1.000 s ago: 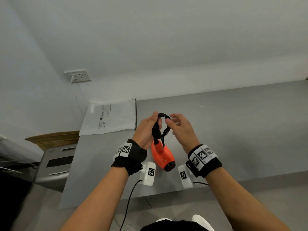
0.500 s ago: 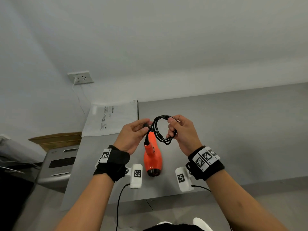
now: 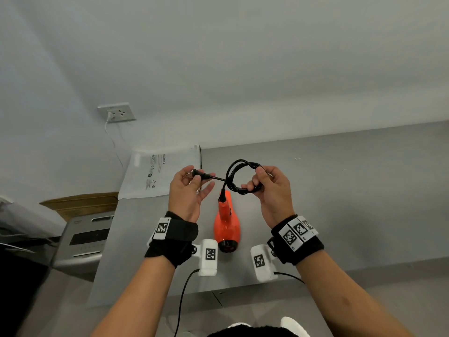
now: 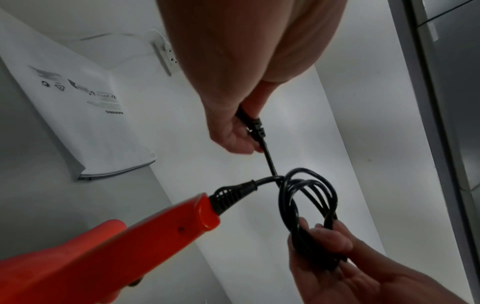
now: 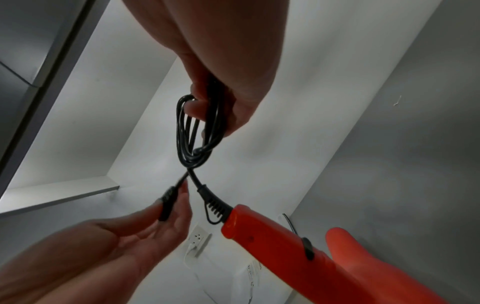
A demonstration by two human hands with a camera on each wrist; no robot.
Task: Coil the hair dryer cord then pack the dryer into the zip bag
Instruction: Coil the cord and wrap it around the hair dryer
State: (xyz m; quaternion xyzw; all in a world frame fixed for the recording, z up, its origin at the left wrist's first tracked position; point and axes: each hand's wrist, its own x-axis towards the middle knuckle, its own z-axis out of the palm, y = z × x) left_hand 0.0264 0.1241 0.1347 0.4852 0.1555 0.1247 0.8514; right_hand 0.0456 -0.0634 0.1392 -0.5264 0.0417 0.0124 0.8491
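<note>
An orange hair dryer hangs by its black cord above the grey table, handle up. My right hand grips the coiled cord, several loops bunched in its fingers. My left hand pinches the plug end of the cord, pulled out to the left of the coil. The white zip bag lies flat on the table's far left corner, beyond my left hand. In the left wrist view the dryer handle and coil show close up; the right wrist view shows the coil and plug.
A wall socket with a white cable plugged in sits on the wall behind the bag. A grey appliance and a cardboard box stand left of the table. The table's near edge runs just below my wrists.
My hands have moved apart: the left drew the plug end out to the left, the right kept the coil. The dryer swung from tilted to hanging straight.
</note>
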